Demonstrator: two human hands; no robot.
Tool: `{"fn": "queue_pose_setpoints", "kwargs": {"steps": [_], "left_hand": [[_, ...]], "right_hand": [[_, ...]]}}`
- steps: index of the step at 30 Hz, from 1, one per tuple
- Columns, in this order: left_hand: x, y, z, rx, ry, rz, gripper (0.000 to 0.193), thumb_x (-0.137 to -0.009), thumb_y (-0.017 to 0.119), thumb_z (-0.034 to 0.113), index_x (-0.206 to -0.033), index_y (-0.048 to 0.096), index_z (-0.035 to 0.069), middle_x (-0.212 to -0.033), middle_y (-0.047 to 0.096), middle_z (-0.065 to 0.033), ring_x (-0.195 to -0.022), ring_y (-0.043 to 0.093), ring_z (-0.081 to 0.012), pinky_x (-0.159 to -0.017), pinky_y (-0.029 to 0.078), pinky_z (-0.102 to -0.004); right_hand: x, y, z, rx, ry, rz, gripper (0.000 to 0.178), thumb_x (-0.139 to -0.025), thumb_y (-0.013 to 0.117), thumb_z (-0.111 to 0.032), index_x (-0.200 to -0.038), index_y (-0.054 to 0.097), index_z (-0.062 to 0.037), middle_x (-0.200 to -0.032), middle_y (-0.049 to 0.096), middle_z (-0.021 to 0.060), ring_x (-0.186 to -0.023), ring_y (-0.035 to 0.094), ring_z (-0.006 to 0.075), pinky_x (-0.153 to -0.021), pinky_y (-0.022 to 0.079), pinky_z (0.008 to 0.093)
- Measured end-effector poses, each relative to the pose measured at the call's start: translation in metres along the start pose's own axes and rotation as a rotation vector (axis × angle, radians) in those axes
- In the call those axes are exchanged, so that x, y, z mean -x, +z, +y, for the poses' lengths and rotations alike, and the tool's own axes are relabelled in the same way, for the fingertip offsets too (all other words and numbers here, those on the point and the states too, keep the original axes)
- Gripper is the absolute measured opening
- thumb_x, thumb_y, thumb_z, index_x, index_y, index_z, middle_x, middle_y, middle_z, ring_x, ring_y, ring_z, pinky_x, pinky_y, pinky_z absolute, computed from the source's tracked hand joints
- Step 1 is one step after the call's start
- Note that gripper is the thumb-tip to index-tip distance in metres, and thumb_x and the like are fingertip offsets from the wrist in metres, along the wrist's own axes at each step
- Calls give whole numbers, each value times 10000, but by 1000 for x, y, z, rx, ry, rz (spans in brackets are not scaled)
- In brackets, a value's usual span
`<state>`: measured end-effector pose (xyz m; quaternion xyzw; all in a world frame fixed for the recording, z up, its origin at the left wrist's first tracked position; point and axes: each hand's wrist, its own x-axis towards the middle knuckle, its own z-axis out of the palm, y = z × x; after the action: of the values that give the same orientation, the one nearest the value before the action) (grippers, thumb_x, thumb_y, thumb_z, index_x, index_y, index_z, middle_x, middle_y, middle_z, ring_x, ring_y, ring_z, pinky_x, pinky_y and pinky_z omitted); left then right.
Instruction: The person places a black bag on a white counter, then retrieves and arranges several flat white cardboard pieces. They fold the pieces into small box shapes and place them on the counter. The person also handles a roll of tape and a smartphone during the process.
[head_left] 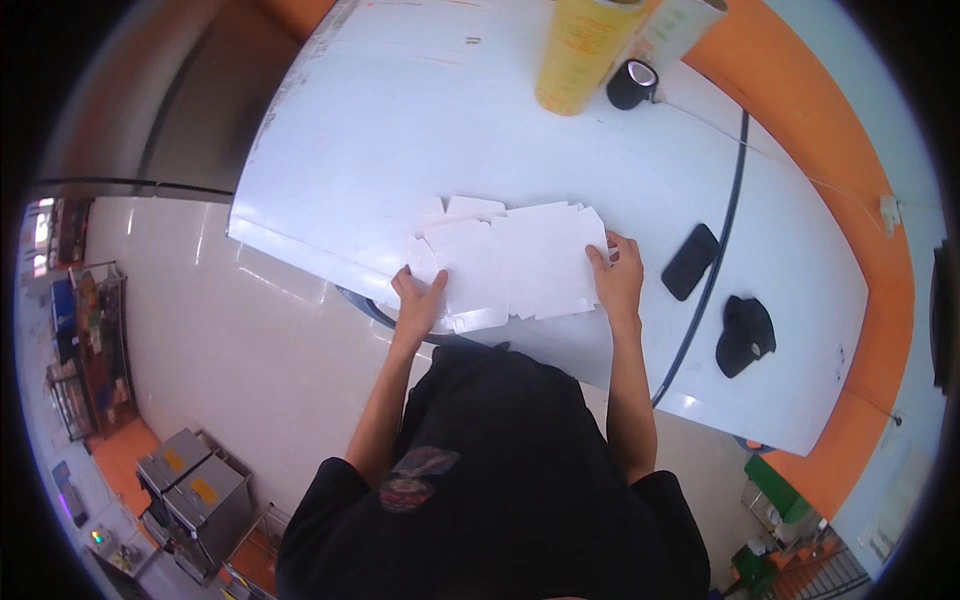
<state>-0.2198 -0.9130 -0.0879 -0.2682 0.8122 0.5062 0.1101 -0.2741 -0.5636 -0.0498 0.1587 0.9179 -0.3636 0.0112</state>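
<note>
Flattened white cardboard box blanks (545, 262) lie at the near edge of the white table, their flaps and tabs sticking out unevenly. My left hand (420, 300) grips the left end of the cardboard, thumb on top and fingers at its edge. At the opposite end, my right hand (618, 270) holds the right edge the same way, with the thumb over the upper face. How many layers lie there I cannot tell.
A black phone (690, 262) and a black cap (746, 336) lie to the right, either side of a dark cable (728, 215). Farther back stand a yellow film roll (583, 60), a paler roll (680, 28) and a small black cylinder (632, 85) with a thin cord.
</note>
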Motion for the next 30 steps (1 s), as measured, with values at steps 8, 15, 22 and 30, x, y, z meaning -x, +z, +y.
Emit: {"fn": "queue_pose_setpoints", "kwargs": {"steps": [8, 15, 22, 30], "left_hand": [[5, 7, -12, -19, 51, 125, 767, -994, 741, 305, -1528, 348, -81, -1465, 334, -315, -1414, 405, -443, -1210, 367, -453], [50, -23, 48, 294, 145, -4, 648, -1034, 702, 204, -1553, 369, 7, -1458, 469, -231, -1339, 493, -329, -1150, 420, -437], [53, -51, 79, 538, 397, -260, 530, -1071, 672, 133, -1530, 414, 66, -1435, 539, -104, -1323, 517, -217, -1149, 417, -397], [-5, -37, 41, 505, 447, -328, 350, -1025, 659, 74, -1358, 557, 32, -1349, 570, -112, -1323, 535, -251, -1169, 392, -379]], "right_hand": [[7, 25, -4, 47, -132, -14, 636, -980, 747, -319, -1478, 556, 27, -1445, 571, 278, -1399, 482, 466, -1190, 394, 523], [-12, 5, -3, -432, 127, -260, 718, -958, 806, -266, -1502, 515, 99, -1462, 592, 256, -1316, 593, 324, -1135, 446, 413], [7, -45, 8, -761, -21, -146, 581, -1006, 746, -244, -1463, 553, 57, -1389, 645, 175, -1232, 623, 276, -1112, 457, 420], [42, -8, 41, -814, -250, 57, 385, -993, 730, -170, -1297, 550, -19, -1285, 637, 124, -1167, 617, 252, -1011, 503, 388]]}}
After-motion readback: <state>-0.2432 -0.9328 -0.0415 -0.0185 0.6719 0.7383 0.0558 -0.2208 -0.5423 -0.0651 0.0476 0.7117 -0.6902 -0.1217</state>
